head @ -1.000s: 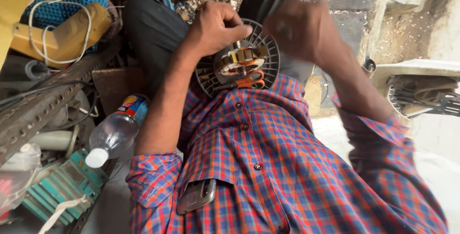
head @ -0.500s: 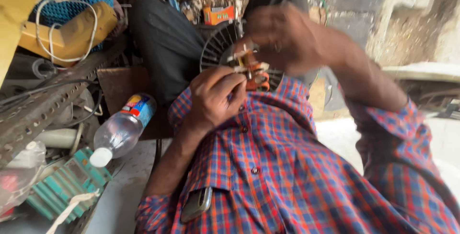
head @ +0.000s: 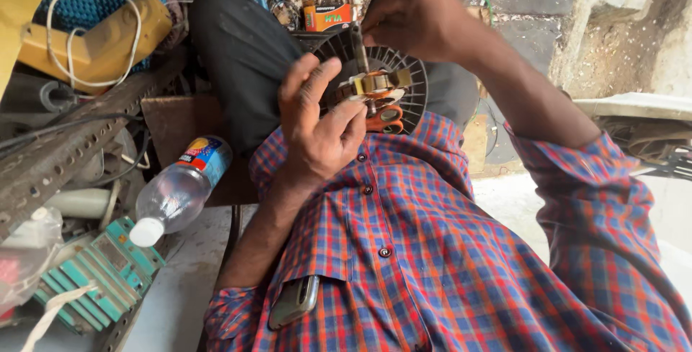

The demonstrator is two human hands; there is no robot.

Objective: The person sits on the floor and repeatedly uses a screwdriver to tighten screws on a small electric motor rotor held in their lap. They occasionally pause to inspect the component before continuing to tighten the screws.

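On lap, left hand (head: 317, 132) fingers curled, touching motor core (head: 375, 85)

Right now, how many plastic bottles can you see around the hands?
1. A clear plastic bottle with a white cap lies on its side left of the left hand, beside the green finned part. Others may be hidden in the clutter.

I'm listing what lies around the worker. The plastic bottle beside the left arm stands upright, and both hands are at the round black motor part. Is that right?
Not quite. The head view shows the plastic bottle lying on its side, white cap toward the camera, not upright. The rest holds: the left hand and right hand are both at the round black motor part.
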